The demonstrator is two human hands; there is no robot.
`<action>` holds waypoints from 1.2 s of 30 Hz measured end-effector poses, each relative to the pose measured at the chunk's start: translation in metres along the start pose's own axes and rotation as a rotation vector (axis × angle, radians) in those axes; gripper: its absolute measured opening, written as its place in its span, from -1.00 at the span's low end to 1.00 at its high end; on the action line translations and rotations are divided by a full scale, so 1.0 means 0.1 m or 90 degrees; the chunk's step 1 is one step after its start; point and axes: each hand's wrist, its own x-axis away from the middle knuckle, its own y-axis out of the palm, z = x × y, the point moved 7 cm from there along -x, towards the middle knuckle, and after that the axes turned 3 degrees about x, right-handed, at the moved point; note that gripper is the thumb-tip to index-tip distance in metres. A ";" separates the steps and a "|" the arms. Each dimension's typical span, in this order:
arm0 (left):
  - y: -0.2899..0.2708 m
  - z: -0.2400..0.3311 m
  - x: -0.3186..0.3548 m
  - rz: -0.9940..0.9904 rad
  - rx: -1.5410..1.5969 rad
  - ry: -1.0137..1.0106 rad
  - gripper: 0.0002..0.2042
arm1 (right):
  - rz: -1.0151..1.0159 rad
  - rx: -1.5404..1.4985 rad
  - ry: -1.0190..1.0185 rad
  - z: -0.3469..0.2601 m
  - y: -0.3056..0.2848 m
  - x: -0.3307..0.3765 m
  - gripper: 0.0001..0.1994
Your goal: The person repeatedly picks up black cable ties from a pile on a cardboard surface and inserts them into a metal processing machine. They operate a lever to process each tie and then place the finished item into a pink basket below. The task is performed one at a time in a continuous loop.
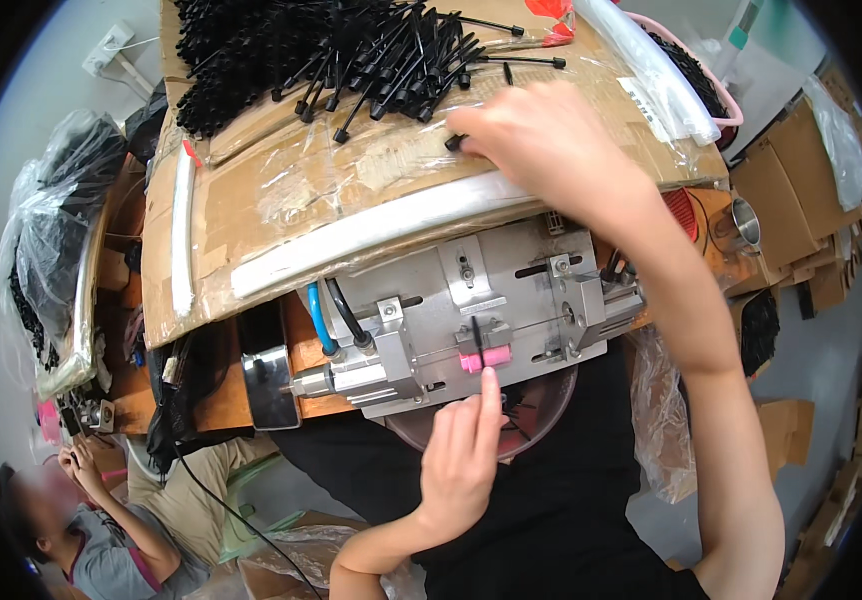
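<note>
My left hand (pixel 459 460) reaches up from the front with its index finger stretched out. That fingertip is at the lower edge of a small pink block (pixel 498 355) on the metal fixture (pixel 471 268). A thin black rod (pixel 476 338) crosses the block, directly above the finger. Farther off, over the cardboard, my right hand (pixel 556 145) is closed in a pinch. From its fingertips pokes the thick end of a black rod (pixel 455 143); the fingers hide the rest. Beyond it lies a heap of similar black rods with thick ends (pixel 401 75).
A taped cardboard sheet (pixel 331 190) covers the far bench. Blue (pixel 317 318) and black hoses enter the fixture's left side. Under its front edge sits a round bowl (pixel 551 415) with black pieces. Another person (pixel 121 540) works at lower left; boxes (pixel 791 185) stand right.
</note>
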 end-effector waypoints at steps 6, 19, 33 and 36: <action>0.26 -0.04 0.00 -0.055 -0.081 0.003 -0.32 | 0.137 -0.277 0.000 0.08 -0.23 -0.03 -0.84; -0.67 -0.64 -1.54 0.158 -0.066 0.011 -0.78 | 0.184 -0.450 0.213 -1.23 -0.12 1.95 -0.40; -0.81 -1.20 -1.91 0.060 0.071 -0.020 -0.85 | -0.049 -0.444 0.154 -1.25 -0.11 1.64 -0.41; -0.77 -1.28 -2.01 0.019 0.067 0.003 -0.84 | 0.133 -0.321 0.069 -0.87 -0.41 1.28 -0.46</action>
